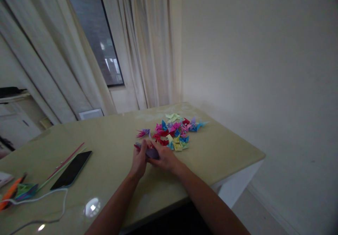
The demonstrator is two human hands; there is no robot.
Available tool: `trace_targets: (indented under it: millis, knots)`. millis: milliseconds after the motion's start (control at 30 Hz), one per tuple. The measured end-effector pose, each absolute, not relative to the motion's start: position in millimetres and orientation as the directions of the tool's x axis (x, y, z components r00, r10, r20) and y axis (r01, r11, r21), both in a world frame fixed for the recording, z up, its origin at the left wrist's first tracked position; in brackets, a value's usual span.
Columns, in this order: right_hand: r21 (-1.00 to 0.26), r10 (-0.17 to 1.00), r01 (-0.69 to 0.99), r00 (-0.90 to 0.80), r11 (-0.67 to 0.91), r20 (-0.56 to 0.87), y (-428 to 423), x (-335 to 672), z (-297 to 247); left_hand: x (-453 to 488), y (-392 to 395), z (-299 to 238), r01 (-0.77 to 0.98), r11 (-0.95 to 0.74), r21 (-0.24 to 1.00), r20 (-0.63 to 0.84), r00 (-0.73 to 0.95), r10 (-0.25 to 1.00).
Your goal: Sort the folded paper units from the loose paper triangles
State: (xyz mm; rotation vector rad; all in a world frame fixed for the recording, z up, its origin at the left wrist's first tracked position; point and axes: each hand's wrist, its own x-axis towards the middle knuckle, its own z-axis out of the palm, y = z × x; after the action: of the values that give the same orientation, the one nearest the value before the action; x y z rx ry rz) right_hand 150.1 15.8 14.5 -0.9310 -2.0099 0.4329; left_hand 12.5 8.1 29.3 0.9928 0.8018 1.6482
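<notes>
A purple folded paper (152, 153) sits between the two hands, above the near half of the pale table (111, 136). The left hand (139, 160) grips its left side, thumb laid along the near face; a pinkish-red edge pokes out on the far side of that hand. The right hand (166, 156) closes on the other side, its thumb beneath the paper's lower edge and its index finger across the top, so the purple face shows in the gap between the hands. The left hand's other fingers are hidden behind the paper, and how firmly they press I cannot tell. Just beyond the fingers lies a loose heap of colourful origami cranes (177, 130), with a pink-and-purple folded piece (143, 133) slightly apart at its left. Well to the left rest a black smartphone (71, 170) and a thin pink strip (66, 160).
</notes>
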Motion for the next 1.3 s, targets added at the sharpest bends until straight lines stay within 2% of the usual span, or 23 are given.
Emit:
trace_targets:
  millis: [100, 200, 367, 500, 600, 700, 800, 933, 1133, 1300]
  knots:
    - [-0.725, 0.821, 0.386, -0.255, 0.571, 0.511, 19, 152, 18, 13, 11, 25, -0.48, -0.157, 0.863, 0.163, -0.03, 0.986]
    - [-0.798, 0.866, 0.346, -0.104, 0.493, 0.49, 22, 153, 20, 14, 14, 23, -0.532, -0.119, 0.838, 0.144, 0.004, 0.99]
    - [-0.826, 0.861, 0.29, 0.012, 0.483, 0.508, 34, 155, 15, 14, 21, 19, -0.553, -0.163, 0.817, 0.118, -0.117, 0.986]
    - [-0.825, 0.853, 0.332, 0.098, 0.458, 0.513, 43, 161, 10, 9, 27, 17, -0.55, -0.194, 0.812, 0.077, -0.228, 0.971]
    - [-0.842, 0.867, 0.3, 0.084, 0.448, 0.491, 43, 164, 13, 8, 27, 16, -0.536, -0.178, 0.825, 0.058, -0.233, 0.971]
    - [-0.822, 0.851, 0.267, 0.013, 0.503, 0.525, 38, 162, 17, 12, 23, 17, -0.528, -0.119, 0.841, 0.046, -0.15, 0.988]
    - [-0.767, 0.816, 0.321, -0.03, 0.555, 0.578, 34, 160, 19, 16, 19, 18, -0.525, -0.051, 0.85, 0.038, -0.036, 0.999]
    - [-0.711, 0.768, 0.343, -0.048, 0.614, 0.639, 33, 158, 17, 16, 17, 17, -0.516, -0.023, 0.856, 0.023, -0.007, 1.0]
    - [-0.754, 0.793, 0.294, -0.026, 0.587, 0.608, 31, 157, 16, 17, 17, 18, -0.583, -0.012, 0.812, 0.007, -0.01, 1.0]
    - [-0.827, 0.842, 0.223, 0.041, 0.516, 0.537, 30, 158, 19, 19, 14, 18, -0.554, 0.033, 0.832, -0.026, 0.021, 0.999]
